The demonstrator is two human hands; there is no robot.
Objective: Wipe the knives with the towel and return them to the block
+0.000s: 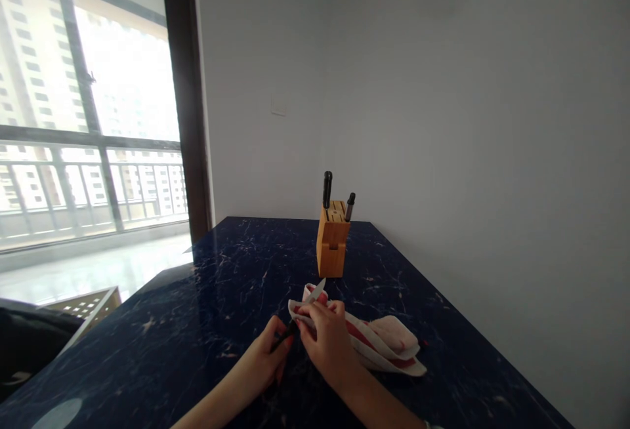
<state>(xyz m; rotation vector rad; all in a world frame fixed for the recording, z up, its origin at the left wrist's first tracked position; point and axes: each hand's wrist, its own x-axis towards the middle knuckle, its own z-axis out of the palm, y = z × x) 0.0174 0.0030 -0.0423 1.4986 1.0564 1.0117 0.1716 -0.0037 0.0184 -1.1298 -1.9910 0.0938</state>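
Observation:
My left hand (270, 355) is closed around the black handle of a kitchen knife (317, 290), whose bare blade points up and away from me. A red and white striped cloth (364, 337) is pinched in my right hand (327, 337), with a fold of it against the blade near the handle. The rest of the cloth trails to the right and lies crumpled on the table. Just beyond the blade tip stands a wooden knife block (332, 252). Part of the blade is hidden by the cloth and my fingers.
A black-handled knife (327, 186) and another dark-handled tool (350, 206) stick up from the block. The dark blue marbled table (246, 258) runs back to the wall. At the lower left is a chair (103, 307) with a dark item beside it; a window is behind.

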